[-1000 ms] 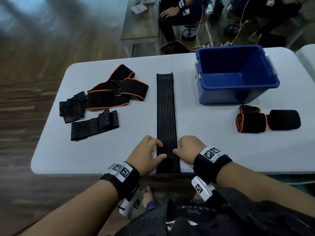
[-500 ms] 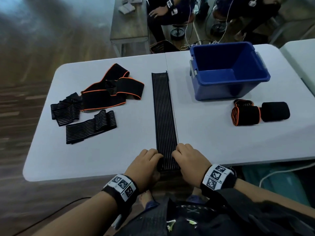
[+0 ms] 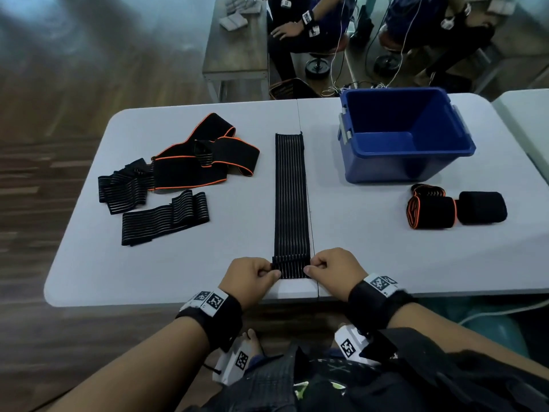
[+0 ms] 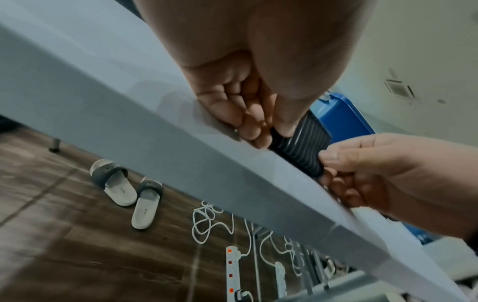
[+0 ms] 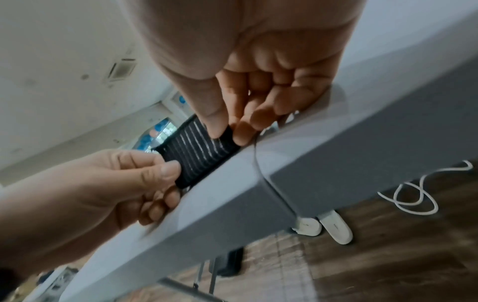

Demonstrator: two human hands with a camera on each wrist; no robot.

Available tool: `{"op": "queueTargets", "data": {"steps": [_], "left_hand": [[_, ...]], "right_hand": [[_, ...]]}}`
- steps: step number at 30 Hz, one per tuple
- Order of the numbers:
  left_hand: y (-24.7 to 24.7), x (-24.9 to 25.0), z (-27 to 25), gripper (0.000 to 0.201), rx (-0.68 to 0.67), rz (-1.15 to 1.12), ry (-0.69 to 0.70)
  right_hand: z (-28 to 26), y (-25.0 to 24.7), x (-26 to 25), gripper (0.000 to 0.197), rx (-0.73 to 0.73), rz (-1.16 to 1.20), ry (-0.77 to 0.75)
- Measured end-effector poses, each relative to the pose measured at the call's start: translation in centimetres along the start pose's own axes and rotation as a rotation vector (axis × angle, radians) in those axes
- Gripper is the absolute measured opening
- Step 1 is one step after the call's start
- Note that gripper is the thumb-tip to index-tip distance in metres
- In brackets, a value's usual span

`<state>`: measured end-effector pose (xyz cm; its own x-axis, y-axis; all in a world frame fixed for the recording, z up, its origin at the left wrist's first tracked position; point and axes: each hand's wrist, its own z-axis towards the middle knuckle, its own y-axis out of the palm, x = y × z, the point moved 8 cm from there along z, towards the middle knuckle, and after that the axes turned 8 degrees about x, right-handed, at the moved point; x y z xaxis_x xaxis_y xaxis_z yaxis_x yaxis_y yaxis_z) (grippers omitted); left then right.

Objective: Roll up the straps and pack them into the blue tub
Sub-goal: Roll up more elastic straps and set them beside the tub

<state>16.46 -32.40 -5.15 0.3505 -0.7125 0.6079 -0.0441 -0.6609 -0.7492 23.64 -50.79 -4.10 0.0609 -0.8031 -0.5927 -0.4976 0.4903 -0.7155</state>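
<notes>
A long black striped strap (image 3: 290, 197) lies straight down the middle of the grey table (image 3: 184, 269). Its near end (image 4: 300, 147) (image 5: 196, 151) is folded over into a short first turn. My left hand (image 3: 252, 278) (image 4: 258, 130) (image 5: 145, 169) pinches that turn at its left edge, thumb on top. My right hand (image 3: 332, 270) (image 5: 232, 126) (image 4: 344, 163) pinches the right edge in the same way. The blue tub (image 3: 401, 135) stands empty at the back right. Two rolled straps, one orange-edged (image 3: 430, 211) and one plain black (image 3: 482, 207), lie in front of the tub.
Loose straps lie at the left: an orange-edged one (image 3: 205, 156) and two striped ones (image 3: 124, 185) (image 3: 165, 217). Beyond the table are a bench (image 3: 237, 49) and seated people (image 3: 309, 22). Sandals (image 4: 129, 190), cables and a power strip (image 4: 232, 271) lie on the floor below.
The strap's near end, which hung over the table's front edge, has been folded up onto the table. Both hands shifted from pressing beside it to pinching the fold.
</notes>
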Motion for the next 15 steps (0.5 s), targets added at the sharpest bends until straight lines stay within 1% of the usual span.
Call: {"op": "queueTargets", "data": {"steps": [2, 4, 7, 10, 12, 13, 14, 15], "left_hand": [[-0.2, 0.0, 0.1, 0.038, -0.016, -0.013, -0.038], [-0.1, 0.2, 0.2, 0.036, -0.054, -0.048, -0.064], [0.1, 0.8, 0.3, 0.042, -0.103, -0.063, -0.105], [-0.1, 1.2, 1.0, 0.047, -0.057, 0.043, -0.082], [-0.3, 1.0, 1.4, 0.048, -0.021, 0.087, -0.083], [-0.4, 0.9, 1.5, 0.044, -0.006, 0.097, -0.086], [-0.6, 0.8, 1.5, 0.036, 0.020, 0.094, -0.085], [-0.9, 1.0, 1.3, 0.024, 0.057, 0.086, -0.062]], "right_hand": [[0.2, -0.3, -0.1, 0.028, 0.014, 0.022, 0.034], [0.2, -0.4, -0.2, 0.031, 0.005, 0.010, 0.057], [0.2, -0.4, 0.1, 0.034, -0.005, 0.003, 0.109], [0.5, -0.4, 0.1, 0.027, -0.013, -0.030, 0.139], [0.7, -0.3, -0.3, 0.021, -0.026, -0.075, 0.128], [0.8, -0.3, -0.4, 0.018, -0.021, -0.098, 0.118], [0.8, -0.4, -0.7, 0.015, -0.007, -0.108, 0.101], [0.7, -0.5, -0.9, 0.017, 0.009, -0.111, 0.073]]}}
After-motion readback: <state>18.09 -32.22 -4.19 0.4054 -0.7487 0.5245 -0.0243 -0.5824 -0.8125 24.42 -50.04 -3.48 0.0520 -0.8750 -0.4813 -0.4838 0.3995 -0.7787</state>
